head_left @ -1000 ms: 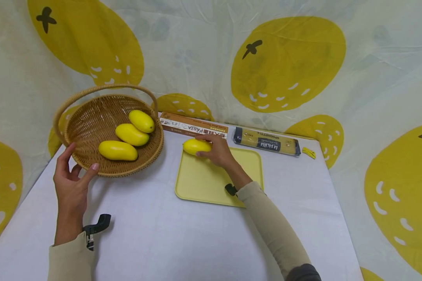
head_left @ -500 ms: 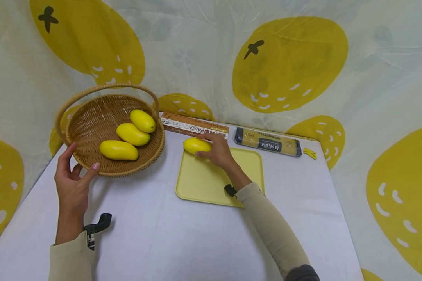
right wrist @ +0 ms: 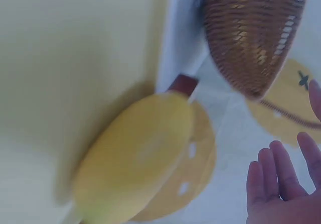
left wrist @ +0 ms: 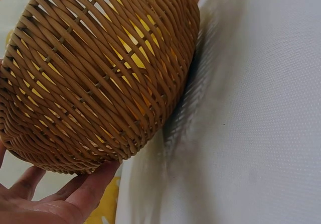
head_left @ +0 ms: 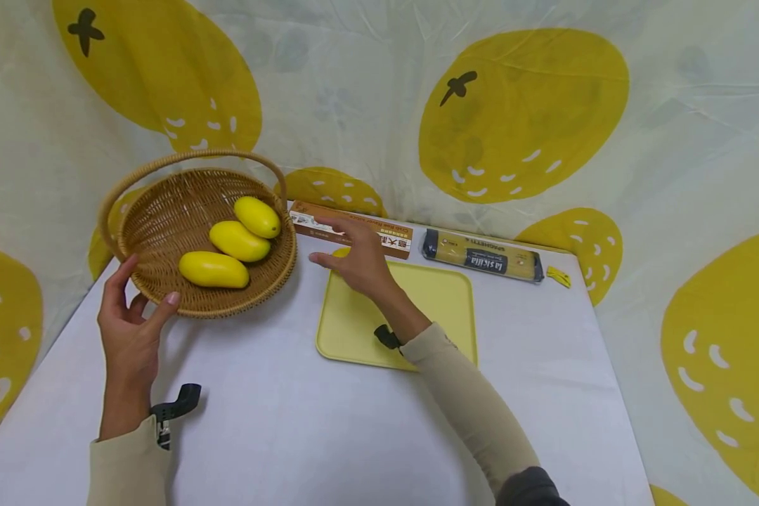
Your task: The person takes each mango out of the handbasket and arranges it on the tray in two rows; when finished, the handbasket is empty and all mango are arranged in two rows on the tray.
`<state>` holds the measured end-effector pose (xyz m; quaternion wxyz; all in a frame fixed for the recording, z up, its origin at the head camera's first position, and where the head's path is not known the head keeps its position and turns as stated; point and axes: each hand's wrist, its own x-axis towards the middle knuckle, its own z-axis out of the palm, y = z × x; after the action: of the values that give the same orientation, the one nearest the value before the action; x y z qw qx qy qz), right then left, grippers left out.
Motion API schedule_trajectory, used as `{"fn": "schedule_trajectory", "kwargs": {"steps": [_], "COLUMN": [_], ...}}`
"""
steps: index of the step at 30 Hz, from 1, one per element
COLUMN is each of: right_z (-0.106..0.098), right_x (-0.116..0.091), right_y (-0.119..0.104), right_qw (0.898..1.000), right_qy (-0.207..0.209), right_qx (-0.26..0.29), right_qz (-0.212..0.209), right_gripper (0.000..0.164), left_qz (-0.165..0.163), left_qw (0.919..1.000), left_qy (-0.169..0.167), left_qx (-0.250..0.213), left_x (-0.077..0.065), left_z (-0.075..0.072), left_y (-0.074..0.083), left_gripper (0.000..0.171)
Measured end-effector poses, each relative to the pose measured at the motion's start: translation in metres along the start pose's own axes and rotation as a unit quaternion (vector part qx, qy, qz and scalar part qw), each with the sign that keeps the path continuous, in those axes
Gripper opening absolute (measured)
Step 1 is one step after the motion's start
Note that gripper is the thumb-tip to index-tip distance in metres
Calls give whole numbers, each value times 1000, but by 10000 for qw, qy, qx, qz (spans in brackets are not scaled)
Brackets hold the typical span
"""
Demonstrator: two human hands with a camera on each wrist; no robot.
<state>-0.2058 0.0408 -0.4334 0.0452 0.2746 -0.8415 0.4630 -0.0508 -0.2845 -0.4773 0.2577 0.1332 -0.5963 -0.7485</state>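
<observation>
My left hand grips the near left rim of a wicker basket, thumb over the edge. The basket is tilted, its inside facing me, and three yellow mangoes lie in it. My right hand hovers over the far left of a pale yellow tray, fingers and thumb spread and holding nothing. Under it another mango lies on the tray, mostly hidden by the hand in the head view. In the right wrist view this mango is apart from the fingers.
A pasta box lies behind the tray along the table's back edge. To its right are a spaghetti pack and a small yellow item. A fruit-print curtain hangs behind the white-covered table.
My right hand has let go of the mango on the tray and moved left and slightly up, its fingers spreading. The left hand and basket have stayed in place.
</observation>
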Motion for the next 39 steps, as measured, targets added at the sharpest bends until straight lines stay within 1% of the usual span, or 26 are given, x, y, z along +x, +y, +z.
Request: {"fn": "schedule_trajectory", "kwargs": {"steps": [2,5,10,14,19,23,27,30,35,39], "right_z": [8,19,37,50,63,72,80,85,92,97], "right_x": [6,15,29,39,50,61,71,77,82,83], "right_y": [-9,-21,-34,-39,-44,-49,-52,-53,-53,-53], "right_qw": [9998,9993,9983,9973,9955,9930,9883,9845,9791,9744], "right_qy": [-6,-92,-335,-512,-695,-831,-935,-1049,-1173,-1188], "right_qx": [116,210,74,-217,-494,-801,-1202,-1401,-1635,-1883], "right_qz": [-159,-289,-471,-482,-418,-260,-79,74,286,319], "right_gripper": [65,67,67,67,66,65,66,67,69,68], "left_qz": [9,3,59,93,134,151,95,69,111,156], "left_qw": [10000,10000,10000,9999,9999,9999,9999,9998,9998,9998], "left_qy": [4,19,18,-10,-49,-38,-14,-11,-30,-33], "left_qx": [1,19,19,48,77,50,135,183,190,157], "left_x": [0,0,0,0,0,0,-1,-1,-1,-1], "left_z": [0,-1,-1,-1,0,0,1,1,3,4], "left_y": [1,1,-1,-1,-1,-1,-1,-1,0,1], "left_gripper": [79,80,81,81,81,82,81,81,81,81]}}
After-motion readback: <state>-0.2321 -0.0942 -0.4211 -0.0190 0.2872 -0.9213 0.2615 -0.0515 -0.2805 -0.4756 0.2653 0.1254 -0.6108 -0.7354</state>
